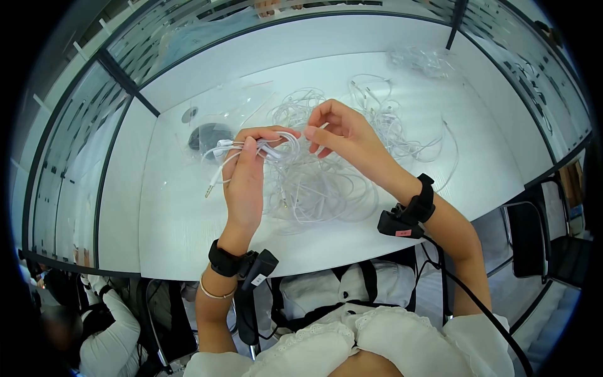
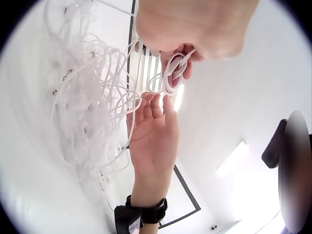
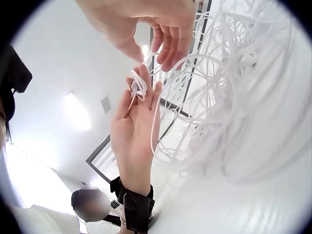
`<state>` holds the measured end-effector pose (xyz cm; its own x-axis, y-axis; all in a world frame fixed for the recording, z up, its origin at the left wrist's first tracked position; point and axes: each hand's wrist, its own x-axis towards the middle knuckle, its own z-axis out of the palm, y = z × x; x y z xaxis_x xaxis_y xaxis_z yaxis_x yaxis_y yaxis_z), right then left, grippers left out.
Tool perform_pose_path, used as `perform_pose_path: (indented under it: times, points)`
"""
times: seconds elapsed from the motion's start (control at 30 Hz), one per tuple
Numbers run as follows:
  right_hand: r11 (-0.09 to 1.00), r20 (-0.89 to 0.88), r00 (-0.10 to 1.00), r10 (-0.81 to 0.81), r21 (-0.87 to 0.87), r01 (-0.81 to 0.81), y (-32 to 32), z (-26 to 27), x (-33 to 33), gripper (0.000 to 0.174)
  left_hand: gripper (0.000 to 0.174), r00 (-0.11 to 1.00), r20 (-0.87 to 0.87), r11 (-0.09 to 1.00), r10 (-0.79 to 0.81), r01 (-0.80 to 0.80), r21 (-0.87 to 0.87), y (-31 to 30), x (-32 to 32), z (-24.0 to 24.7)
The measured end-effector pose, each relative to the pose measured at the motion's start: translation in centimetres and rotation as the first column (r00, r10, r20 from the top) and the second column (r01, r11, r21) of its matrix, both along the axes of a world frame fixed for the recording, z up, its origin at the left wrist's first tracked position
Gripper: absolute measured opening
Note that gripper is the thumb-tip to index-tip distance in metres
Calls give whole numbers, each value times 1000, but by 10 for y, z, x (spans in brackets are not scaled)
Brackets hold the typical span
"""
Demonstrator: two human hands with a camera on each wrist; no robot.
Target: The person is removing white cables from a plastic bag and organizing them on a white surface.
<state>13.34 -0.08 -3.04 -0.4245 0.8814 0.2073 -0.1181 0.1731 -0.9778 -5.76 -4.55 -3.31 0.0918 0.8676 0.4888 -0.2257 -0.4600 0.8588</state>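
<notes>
My left hand (image 1: 244, 179) grips a white earphone cable (image 1: 289, 146) wound into a small coil, with the thumb pressing it against the fingers. A loose end with a gold jack plug (image 1: 208, 190) hangs out on the left side of that hand. Close to the coil's right side is my right hand (image 1: 348, 135), its fingers loosely bent. In the right wrist view there is a gap between its thumb and fingers, and the coil (image 3: 138, 85) stays against the left hand's fingers. Below and behind both hands lies a tangled heap of white earphone cables (image 1: 317, 198).
More tangled cables (image 1: 388, 129) spread to the back right of the white table (image 1: 182, 239). Clear plastic bags (image 1: 419, 61) lie by the back panel. At left, a clear bag lies near a dark round object (image 1: 210, 138). Low partitions (image 1: 301, 41) enclose the table.
</notes>
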Motion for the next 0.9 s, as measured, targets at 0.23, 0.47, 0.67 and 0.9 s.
perform_pose_path:
  times: [0.23, 0.47, 0.67, 0.9]
  points:
    - [956, 178, 982, -56, 292, 1, -6, 11, 1, 40, 31, 990, 130, 989, -61, 78, -123, 1, -4, 1]
    - [921, 317, 944, -93, 388, -39, -2, 7, 5, 17, 32, 984, 136, 980, -116, 135, -143, 5, -14, -3]
    - [952, 255, 952, 171, 206, -226, -8, 12, 4, 31, 34, 991, 52, 968, 119, -104, -228, 0, -7, 4]
    - [939, 126, 934, 334, 39, -341, -14, 12, -2, 41, 37, 915, -104, 910, 390, -400, -109, 1, -8, 3]
